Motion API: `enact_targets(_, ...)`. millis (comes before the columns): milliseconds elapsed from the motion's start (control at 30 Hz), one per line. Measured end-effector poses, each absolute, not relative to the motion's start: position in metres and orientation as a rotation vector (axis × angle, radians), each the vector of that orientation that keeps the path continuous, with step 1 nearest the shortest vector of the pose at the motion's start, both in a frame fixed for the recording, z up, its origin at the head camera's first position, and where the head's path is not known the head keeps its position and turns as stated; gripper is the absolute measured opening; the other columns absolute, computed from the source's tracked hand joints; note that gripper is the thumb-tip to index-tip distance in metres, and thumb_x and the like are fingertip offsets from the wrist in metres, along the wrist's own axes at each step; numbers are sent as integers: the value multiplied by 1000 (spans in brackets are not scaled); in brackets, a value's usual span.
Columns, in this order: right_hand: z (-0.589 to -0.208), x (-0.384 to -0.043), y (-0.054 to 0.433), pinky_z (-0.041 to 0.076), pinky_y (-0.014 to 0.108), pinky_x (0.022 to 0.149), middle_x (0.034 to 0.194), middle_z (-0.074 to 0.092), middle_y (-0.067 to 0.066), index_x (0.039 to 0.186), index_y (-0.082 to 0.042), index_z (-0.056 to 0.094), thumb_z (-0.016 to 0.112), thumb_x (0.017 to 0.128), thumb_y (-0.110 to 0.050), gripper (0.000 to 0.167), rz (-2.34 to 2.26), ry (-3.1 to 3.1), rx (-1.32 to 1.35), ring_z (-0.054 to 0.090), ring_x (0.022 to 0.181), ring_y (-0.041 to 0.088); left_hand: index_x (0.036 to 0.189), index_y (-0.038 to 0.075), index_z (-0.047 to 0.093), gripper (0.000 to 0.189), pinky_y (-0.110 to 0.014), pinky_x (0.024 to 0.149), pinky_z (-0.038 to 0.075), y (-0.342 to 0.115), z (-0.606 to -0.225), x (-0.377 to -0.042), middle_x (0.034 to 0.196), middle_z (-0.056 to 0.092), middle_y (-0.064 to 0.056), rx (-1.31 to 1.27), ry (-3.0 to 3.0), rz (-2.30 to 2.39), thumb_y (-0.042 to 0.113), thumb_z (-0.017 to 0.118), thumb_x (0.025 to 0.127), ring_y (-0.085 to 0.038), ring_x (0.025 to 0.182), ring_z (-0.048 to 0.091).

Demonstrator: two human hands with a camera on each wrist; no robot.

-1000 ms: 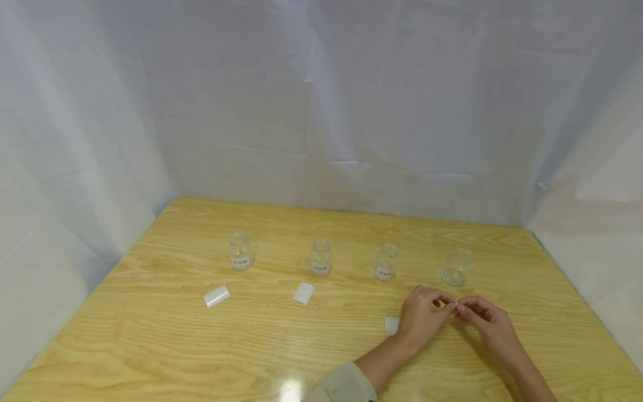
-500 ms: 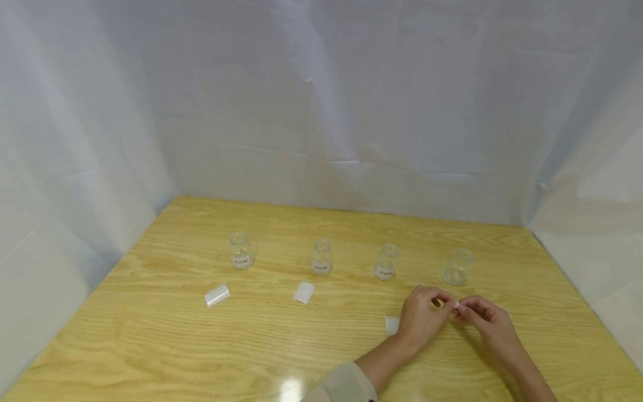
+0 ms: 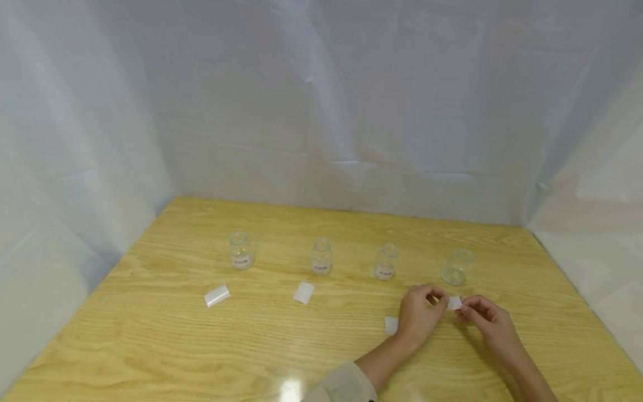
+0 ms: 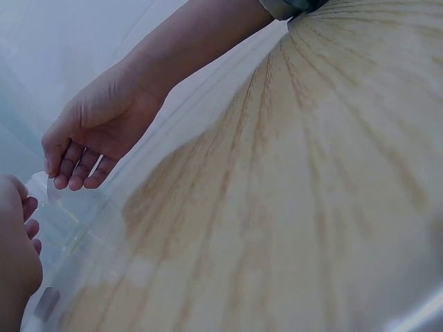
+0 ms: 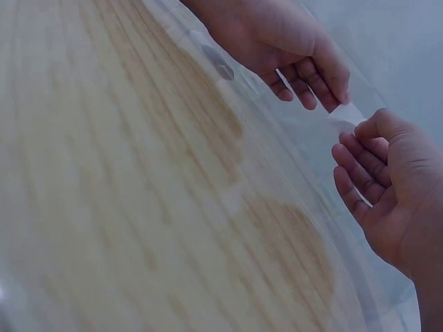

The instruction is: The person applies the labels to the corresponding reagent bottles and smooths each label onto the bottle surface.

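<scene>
A small white paper label [image 3: 454, 302] spans the short gap between both hands, low over the table. My left hand [image 3: 421, 314] pinches its left edge between thumb and forefinger. At its right edge, my right hand [image 3: 489, 322] pinches it the same way, with the other fingers loosely curled. In the right wrist view the white label [image 5: 346, 114] shows a bent surface between the two sets of fingertips. Just beyond the hands stands a glass jar [image 3: 456, 268] with no label seen on it.
Three glass jars with printed white labels stand to the left: a near one [image 3: 385, 262], a middle one [image 3: 321, 258] and a far-left one [image 3: 241, 252]. White paper slips [image 3: 303, 292] lie on the wooden table [image 3: 251, 346], one [image 3: 391, 325] beside the left wrist. White sheeting [image 3: 321, 111] surrounds the table.
My left hand has drawn slightly left, away from the right fingertips. More of the white label now shows between the hands. The jars and slips stay where they were.
</scene>
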State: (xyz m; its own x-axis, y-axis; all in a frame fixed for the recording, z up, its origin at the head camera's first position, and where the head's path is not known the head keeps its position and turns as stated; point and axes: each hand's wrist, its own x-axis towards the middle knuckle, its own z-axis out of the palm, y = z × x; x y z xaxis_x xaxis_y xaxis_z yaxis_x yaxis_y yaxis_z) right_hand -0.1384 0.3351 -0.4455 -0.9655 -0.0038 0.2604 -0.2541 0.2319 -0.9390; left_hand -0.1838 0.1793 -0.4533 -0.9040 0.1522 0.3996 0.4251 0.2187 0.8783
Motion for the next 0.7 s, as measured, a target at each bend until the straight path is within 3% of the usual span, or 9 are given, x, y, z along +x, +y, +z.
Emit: enact_targets(700,-447,-139,338,50,22,67,80,62,6,89,12,52,53,92,-3,15,1756,-2345,147,61,74,12,75,15,69,5,-12,53,37,178,-453,-186,68,53,15,-401,-2216,-1763,12,72,76,-3,63,51)
